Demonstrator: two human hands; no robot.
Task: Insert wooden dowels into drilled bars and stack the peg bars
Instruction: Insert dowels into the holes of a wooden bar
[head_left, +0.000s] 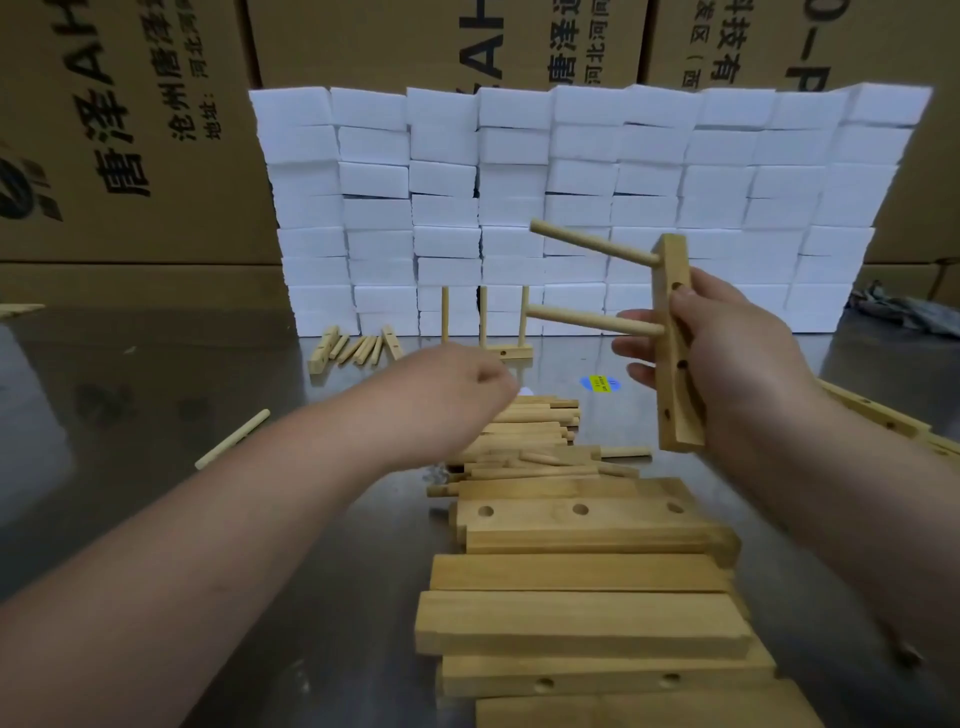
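Upright drilled bar (679, 423) gripped by right hand (727, 353), two dowels (592, 242) seated, projecting left; left hand (457, 387) over loose dowel pile (530, 434), fingers curled, contents indeterminable

Left hand (467, 384) fingertips motion-blurred over dowel pile (530, 436); grip contents unreadable. Right hand (743, 353) covers part of held bar (675, 415). Nearest bar (649, 712) cut by bottom edge, bars at right (878, 415) by right edge. Sticker (600, 383) print too small to read.
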